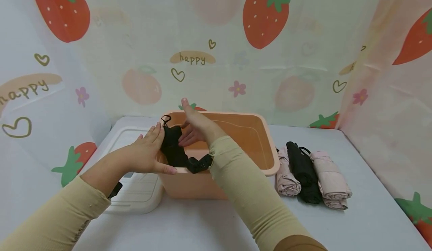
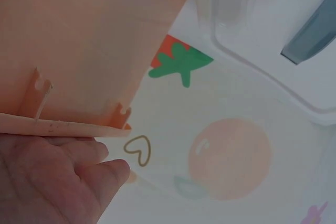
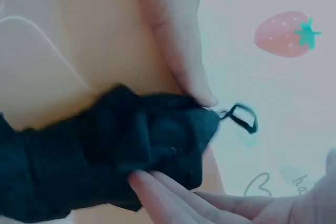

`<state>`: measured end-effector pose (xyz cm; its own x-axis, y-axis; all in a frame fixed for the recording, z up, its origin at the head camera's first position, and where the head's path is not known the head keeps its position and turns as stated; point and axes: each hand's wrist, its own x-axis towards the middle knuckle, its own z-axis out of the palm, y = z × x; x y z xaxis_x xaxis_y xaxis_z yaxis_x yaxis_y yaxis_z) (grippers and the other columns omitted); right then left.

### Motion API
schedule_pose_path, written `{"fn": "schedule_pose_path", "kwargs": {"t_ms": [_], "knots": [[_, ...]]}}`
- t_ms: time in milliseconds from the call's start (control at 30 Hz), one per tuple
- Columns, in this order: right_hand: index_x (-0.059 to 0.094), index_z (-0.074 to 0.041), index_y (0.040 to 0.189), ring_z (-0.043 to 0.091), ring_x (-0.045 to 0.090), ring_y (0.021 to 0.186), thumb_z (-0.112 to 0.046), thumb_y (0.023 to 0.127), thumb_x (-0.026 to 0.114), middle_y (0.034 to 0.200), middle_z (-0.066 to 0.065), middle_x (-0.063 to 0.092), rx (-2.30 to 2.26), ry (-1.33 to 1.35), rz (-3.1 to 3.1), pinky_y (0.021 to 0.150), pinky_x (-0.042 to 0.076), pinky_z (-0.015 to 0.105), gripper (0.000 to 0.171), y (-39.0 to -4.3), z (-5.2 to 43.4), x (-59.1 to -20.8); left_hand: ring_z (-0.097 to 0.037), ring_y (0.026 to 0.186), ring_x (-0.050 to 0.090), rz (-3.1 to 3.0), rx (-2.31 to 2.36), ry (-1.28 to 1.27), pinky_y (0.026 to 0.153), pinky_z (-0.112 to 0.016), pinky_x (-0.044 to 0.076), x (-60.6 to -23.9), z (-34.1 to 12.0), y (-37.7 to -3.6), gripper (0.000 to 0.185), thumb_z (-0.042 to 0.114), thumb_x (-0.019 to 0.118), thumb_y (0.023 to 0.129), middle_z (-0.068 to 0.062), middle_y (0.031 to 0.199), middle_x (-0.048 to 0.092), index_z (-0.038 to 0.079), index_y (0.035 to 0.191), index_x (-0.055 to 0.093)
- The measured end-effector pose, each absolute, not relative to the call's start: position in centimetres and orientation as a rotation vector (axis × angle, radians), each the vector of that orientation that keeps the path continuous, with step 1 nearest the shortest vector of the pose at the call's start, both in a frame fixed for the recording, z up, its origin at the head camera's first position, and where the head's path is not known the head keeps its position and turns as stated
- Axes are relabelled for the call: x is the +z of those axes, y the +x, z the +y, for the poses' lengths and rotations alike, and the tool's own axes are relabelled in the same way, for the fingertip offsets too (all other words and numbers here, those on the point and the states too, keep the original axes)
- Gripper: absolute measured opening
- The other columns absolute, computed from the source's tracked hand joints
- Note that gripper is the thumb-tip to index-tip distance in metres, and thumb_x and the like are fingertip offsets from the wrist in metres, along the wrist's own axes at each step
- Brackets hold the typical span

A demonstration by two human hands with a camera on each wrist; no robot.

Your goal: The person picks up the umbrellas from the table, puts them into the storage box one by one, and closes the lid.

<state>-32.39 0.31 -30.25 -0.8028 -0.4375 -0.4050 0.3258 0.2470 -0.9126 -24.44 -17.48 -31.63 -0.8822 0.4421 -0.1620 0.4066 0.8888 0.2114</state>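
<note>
A black folded umbrella [image 1: 173, 150] leans against the inner left wall of a peach plastic bin [image 1: 266, 146], its strap loop [image 1: 165, 119] poking above the rim. My left hand [image 1: 150, 150] lies over the bin's left rim, straight fingers pressing the umbrella from outside and the thumb along the front edge. My right hand [image 1: 189, 126] reaches into the bin, flat fingers against the umbrella's inner side, thumb raised. The right wrist view shows the umbrella [image 3: 105, 150] between the left fingers [image 3: 176, 45] and the right fingers [image 3: 173, 198]. The left wrist view shows the bin's outer wall [image 2: 79, 40] above my left hand [image 2: 52, 182].
A white lid [image 1: 135, 194] lies flat left of the bin, under my left forearm. Right of the bin three folded umbrellas lie side by side: pink [image 1: 286, 176], black [image 1: 303, 172], pink [image 1: 330, 181]. Strawberry-print sheeting [image 1: 236, 56] walls the table's back and sides.
</note>
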Motion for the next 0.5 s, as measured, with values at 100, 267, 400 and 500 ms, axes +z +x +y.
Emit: {"fn": "schedule_pose_path", "kwargs": {"t_ms": [100,267,400,500], "knots": [[0.037,0.009,0.134,0.041,0.06,0.096,-0.081,0.076,0.018,0.108,0.033,0.057,-1.631,-0.071,1.946,0.084,0.048,0.048,0.108,-32.5,0.48,-30.1,-0.038,0.137,-0.007,2.848,0.258,0.639,0.104,-0.061,0.005,-31.56,-17.41,-24.4,0.136,0.083,0.052,0.057,-0.023,0.149,-0.012,-0.008,0.142,-0.003],[0.043,0.011,0.129,0.042,0.057,0.102,-0.08,0.077,0.016,0.114,0.032,0.055,-1.646,-0.048,1.971,0.087,0.047,0.047,0.108,-32.76,0.76,-30.02,-0.039,0.137,-0.008,2.841,0.264,0.623,0.104,-0.061,0.005,-31.43,-17.3,-24.3,0.137,0.083,0.052,0.057,-0.024,0.149,-0.012,-0.009,0.142,-0.003],[0.048,0.011,0.123,0.039,0.062,0.091,-0.08,0.077,0.019,0.107,0.029,0.058,-1.683,-0.024,1.968,0.084,0.048,0.048,0.106,-32.97,0.87,-30.17,-0.04,0.137,-0.007,2.851,0.248,0.616,0.105,-0.06,0.006,-31.35,-17.24,-24.27,0.138,0.084,0.052,0.056,-0.025,0.149,-0.01,-0.01,0.142,-0.001],[0.051,0.012,0.119,0.038,0.063,0.085,-0.08,0.077,0.021,0.102,0.027,0.059,-1.707,-0.014,1.96,0.084,0.048,0.05,0.106,-33.07,0.89,-30.27,-0.04,0.137,-0.006,2.858,0.237,0.615,0.105,-0.06,0.007,-31.35,-17.24,-24.25,0.138,0.085,0.051,0.056,-0.026,0.149,-0.009,-0.01,0.141,-0.001]]}}
